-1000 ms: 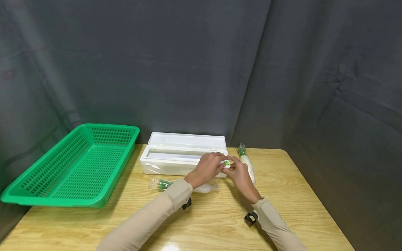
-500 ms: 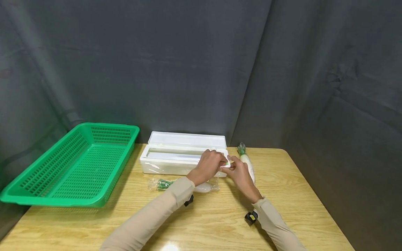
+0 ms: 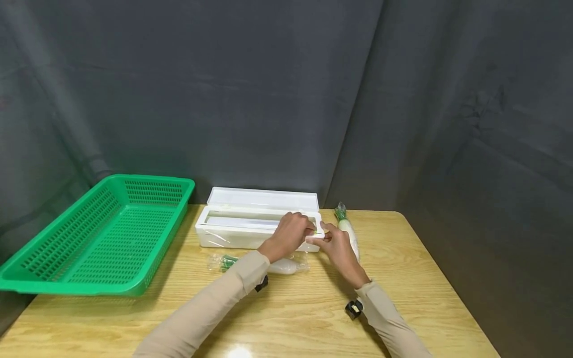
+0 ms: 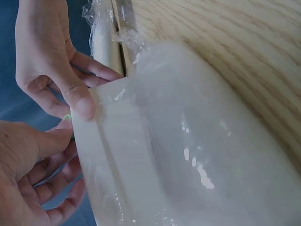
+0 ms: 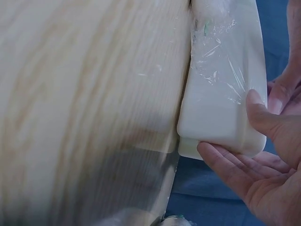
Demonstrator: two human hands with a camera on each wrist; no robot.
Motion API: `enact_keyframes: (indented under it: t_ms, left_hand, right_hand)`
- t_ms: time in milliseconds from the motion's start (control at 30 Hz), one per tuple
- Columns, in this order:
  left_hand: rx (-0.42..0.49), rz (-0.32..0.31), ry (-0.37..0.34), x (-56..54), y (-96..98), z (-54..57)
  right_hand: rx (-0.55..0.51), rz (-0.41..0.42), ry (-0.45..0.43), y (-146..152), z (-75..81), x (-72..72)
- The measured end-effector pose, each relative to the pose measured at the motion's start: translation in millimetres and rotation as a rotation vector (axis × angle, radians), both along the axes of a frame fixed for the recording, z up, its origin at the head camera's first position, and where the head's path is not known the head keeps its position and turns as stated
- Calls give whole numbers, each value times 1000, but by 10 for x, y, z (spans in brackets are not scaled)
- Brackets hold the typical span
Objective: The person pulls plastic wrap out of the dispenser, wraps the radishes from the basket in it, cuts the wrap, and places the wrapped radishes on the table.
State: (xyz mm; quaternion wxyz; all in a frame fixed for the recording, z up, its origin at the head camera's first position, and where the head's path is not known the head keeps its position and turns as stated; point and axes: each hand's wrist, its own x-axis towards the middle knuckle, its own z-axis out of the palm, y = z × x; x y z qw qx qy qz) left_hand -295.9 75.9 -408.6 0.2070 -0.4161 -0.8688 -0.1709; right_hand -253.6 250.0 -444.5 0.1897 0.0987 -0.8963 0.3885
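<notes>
A long white cling film dispenser [image 3: 233, 239] lies on the table with its lid [image 3: 264, 200] tipped back and a pale roll [image 3: 241, 223] inside. At its right end, my left hand [image 3: 288, 232] pinches a small green piece [image 4: 67, 117] on the rim, mostly covered by the fingers. My right hand [image 3: 336, 247] grips the same end corner, thumb on the front wall and fingers around the end. Before the dispenser lies a white radish in clear film [image 3: 284, 267], partly behind the left forearm. Beyond the right hand lies another radish [image 3: 346, 229], green stalks toward the curtain.
A big green perforated basket [image 3: 80, 287] stands at the left of the wooden table [image 3: 295, 323]. Dark curtains [image 3: 250, 99] hang behind the table and at both sides. Clear film clings to the dispenser's front.
Both hands stay at the dispenser's right end. The left fingers have closed over the green piece, which showed plainly a second ago. The whole view has shifted slightly.
</notes>
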Motion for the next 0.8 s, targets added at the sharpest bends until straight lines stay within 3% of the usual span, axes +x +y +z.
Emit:
enact_keyframes:
  t_ms: [133, 400, 633, 800]
  left_hand:
    - [0, -12, 9, -25, -137, -21]
    - [50, 3, 52, -61, -644, -55]
    - [49, 12, 73, -43, -725, -91]
    - [89, 10, 76, -41, -802, -80]
  right_hand:
    - [-11, 19, -19, -4, -11, 4]
    - [-11, 38, -71, 12, 28, -5]
    - [-6, 42, -79, 36, 6, 22]
    - [29, 63, -30, 44, -12, -1]
